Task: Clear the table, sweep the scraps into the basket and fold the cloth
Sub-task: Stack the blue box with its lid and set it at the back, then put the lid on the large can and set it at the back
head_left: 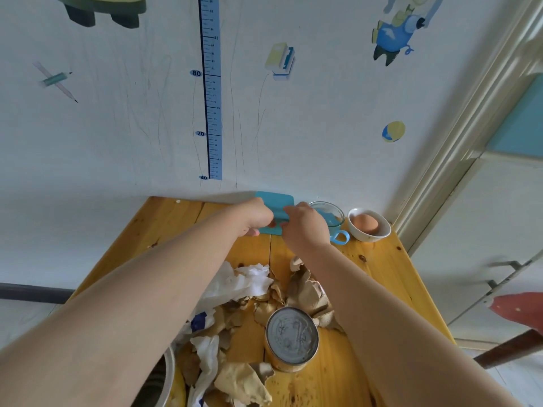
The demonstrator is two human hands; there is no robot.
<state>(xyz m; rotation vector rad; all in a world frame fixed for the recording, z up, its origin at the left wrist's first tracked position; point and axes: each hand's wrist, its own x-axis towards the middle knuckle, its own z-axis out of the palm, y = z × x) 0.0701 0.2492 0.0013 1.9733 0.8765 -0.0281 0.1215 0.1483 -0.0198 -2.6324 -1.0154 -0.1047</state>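
Note:
A blue cloth lies at the far edge of the yellow wooden table, against the wall. My left hand and my right hand both pinch its near edge, fingers closed on the fabric. Torn brown and white paper scraps are heaped in the middle of the table, near my forearms. A tin can stands among them. At the lower left a metal basket rim shows, mostly hidden by my left arm.
A glass cup with a blue handle stands right of the cloth, touching my right hand's side. A white bowl holding a brown egg sits at the far right corner. A red stool stands right of the table.

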